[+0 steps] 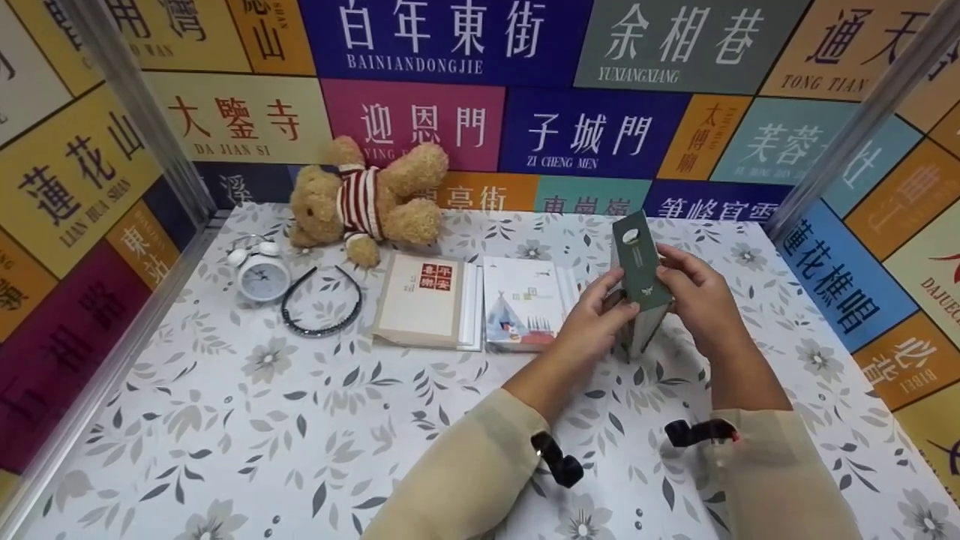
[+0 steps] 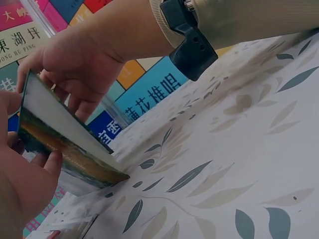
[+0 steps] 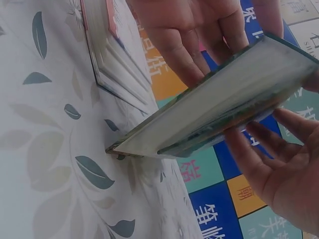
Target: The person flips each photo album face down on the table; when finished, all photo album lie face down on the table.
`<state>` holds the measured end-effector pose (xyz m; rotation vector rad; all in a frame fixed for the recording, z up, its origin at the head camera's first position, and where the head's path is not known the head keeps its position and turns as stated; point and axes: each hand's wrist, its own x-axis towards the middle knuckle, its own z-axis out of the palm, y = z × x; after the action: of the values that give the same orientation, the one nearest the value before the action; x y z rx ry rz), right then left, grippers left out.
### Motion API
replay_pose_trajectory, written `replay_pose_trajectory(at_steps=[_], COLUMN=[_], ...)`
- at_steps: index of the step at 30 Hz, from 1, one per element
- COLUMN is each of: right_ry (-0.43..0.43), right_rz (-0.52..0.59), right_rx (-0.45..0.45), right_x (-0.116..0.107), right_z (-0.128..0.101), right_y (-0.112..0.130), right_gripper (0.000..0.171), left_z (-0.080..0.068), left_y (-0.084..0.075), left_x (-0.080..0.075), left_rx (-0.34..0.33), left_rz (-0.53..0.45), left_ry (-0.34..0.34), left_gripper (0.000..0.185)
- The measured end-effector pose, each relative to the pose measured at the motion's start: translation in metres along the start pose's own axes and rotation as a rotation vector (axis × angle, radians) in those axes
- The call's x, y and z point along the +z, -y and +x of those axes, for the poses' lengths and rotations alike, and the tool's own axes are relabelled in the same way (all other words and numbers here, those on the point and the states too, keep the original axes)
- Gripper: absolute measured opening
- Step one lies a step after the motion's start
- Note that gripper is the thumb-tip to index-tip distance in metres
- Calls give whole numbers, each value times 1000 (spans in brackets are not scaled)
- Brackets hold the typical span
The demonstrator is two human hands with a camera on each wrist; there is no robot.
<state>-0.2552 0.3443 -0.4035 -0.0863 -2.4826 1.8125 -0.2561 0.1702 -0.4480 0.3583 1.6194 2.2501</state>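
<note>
So I've got both grips on the green book (image 1: 640, 270), left hand (image 1: 596, 322) and right hand (image 1: 694, 296) pinching its sides, tilted with one corner touching the counter (image 1: 300, 420) just right of the white book (image 1: 525, 304).

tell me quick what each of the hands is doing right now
Left hand: holds the green book.
Right hand: holds the same green book, tilted with one corner on the table.

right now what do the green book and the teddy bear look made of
Green book: paper pages inside a dark green card cover, matte-looking; the pale page edges show in the right wrist view. Teddy bear: tan plush, fuzzy nap, in what seems a knitted red-and-white striped top.
</note>
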Motion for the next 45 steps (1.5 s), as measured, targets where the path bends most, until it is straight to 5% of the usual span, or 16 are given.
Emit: replay_pose_trajectory(at_steps=[10,18,23,30,45], right_ry=[-57,-60,-72,-83,-11], right_rz=[21,57,-60,-308,-428], right_rx=[9,134,180,232,288], right_x=[-9,-19,-26,-32,-41], right_z=[2,5,8,12,18], right_y=[1,1,-8,-22,-53], right_gripper=[47,50,50,82,90], left_z=[1,3,4,2,3], left_y=[10,12,13,16,23], left_x=[-1,-6,-9,-10,-9], left_rx=[-88,-46,-55,-77,-15], left_rz=[76,325,394,496,553], left_ry=[77,72,111,147,196], left_gripper=[54,52,53,54,31])
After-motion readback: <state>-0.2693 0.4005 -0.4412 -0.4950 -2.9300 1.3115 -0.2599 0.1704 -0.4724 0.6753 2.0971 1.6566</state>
